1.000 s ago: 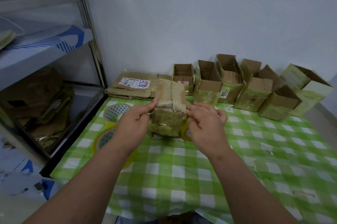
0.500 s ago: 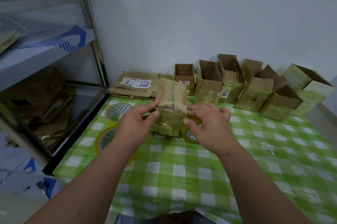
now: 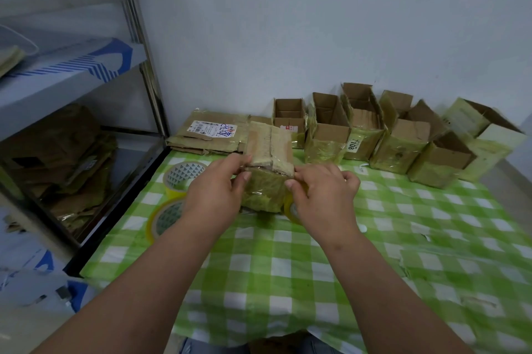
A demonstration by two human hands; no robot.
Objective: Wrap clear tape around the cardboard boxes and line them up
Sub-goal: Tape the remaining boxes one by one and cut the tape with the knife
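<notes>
two spare tape rolls (image 3: 184, 173) lie at the left on the checked table (image 3: 288, 267). the left hand (image 3: 214, 201) grips the taped box (image 3: 269, 172) at centre; the right hand (image 3: 322, 204) pinches its other edge, seemingly with a tape roll (image 3: 290, 209) underneath. open boxes (image 3: 362, 129) line the wall.

Both forearms were bare, no sleeves, watch or rings seen; blue denim (image 3: 201, 346) showed at bottom edge.
</notes>
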